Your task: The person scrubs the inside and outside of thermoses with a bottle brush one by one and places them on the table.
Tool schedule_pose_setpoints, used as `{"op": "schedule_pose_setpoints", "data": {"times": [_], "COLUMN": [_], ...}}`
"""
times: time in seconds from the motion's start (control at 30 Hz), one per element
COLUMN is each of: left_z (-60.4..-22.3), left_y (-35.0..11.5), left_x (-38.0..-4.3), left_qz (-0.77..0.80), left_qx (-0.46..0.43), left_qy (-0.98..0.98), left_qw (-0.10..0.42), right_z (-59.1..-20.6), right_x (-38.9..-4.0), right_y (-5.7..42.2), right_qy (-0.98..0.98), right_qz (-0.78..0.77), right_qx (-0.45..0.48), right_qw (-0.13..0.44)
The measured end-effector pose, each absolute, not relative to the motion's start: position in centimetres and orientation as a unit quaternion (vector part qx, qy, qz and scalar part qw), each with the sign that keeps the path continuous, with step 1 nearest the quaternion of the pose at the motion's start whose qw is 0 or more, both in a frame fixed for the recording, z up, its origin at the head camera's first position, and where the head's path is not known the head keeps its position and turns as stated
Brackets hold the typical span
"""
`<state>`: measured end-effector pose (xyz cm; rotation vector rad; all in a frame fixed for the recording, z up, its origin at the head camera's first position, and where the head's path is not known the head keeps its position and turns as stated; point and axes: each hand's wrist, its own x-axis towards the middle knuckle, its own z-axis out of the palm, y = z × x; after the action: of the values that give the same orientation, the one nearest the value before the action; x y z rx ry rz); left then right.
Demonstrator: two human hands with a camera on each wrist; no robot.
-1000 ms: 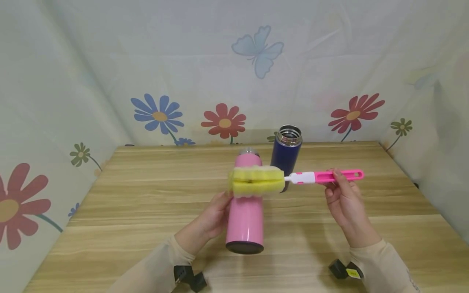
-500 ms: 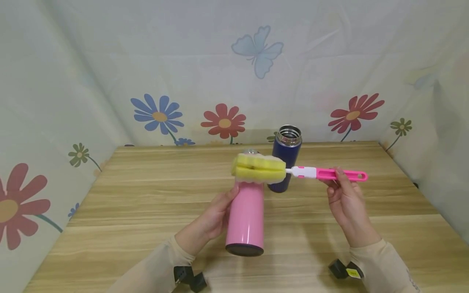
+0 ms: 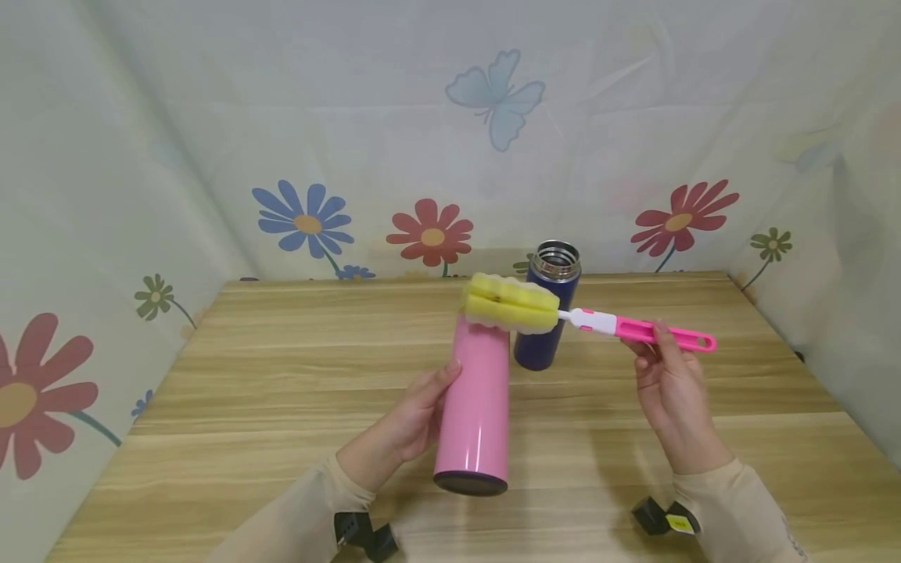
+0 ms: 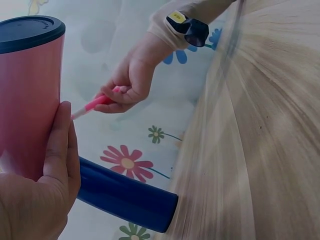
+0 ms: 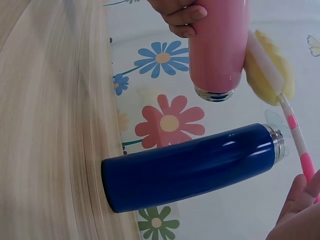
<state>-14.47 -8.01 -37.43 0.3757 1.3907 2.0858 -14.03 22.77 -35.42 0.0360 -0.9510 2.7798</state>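
Observation:
My left hand (image 3: 415, 414) grips a pink thermos bottle (image 3: 479, 414) above the table. The bottle is tilted, its black base towards me and its metal-rimmed mouth end pointing away. In my right hand (image 3: 672, 395) is a sponge bottle brush (image 3: 512, 303), pinched by its pink handle. The yellow sponge head lies across the bottle's far end in the head view and hides it. In the right wrist view the sponge sits against the pink bottle (image 5: 220, 45), beside its rim. Behind them a dark blue thermos bottle (image 3: 542, 348) stands upright and uncapped.
A wood-grain table (image 3: 281, 375) spreads beneath both hands. Its back edge meets a pale curtain (image 3: 352, 117) printed with flowers and a butterfly, and the fabric continues along both sides. Black wrist cameras (image 3: 662, 516) are strapped under the sleeves.
The brush has slid along the pink bottle, away from me and slightly right, from its middle to its far end. Its handle now slopes down to the right. The left hand keeps its hold.

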Motion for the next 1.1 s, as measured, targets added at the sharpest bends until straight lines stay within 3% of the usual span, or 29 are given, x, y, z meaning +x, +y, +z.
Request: {"op": "schedule_pose_setpoints", "data": {"times": [0.63, 1.1], "left_z": [-37.36, -37.86], "left_y": [-7.91, -7.88], "left_x": [-14.61, -14.65], "left_qz": [0.785, 0.813], "left_qx": [0.138, 0.123], "left_qy": [0.534, 0.506], "left_qw": [0.281, 0.261], "right_z": [-35.40, -35.69], "right_x": [-13.93, -13.77], "right_y": [23.12, 22.89], "right_qy": [-0.314, -0.330], "right_qz": [0.945, 0.939], "right_qx": [0.001, 0.081], "right_qw": [0.091, 0.045]}}
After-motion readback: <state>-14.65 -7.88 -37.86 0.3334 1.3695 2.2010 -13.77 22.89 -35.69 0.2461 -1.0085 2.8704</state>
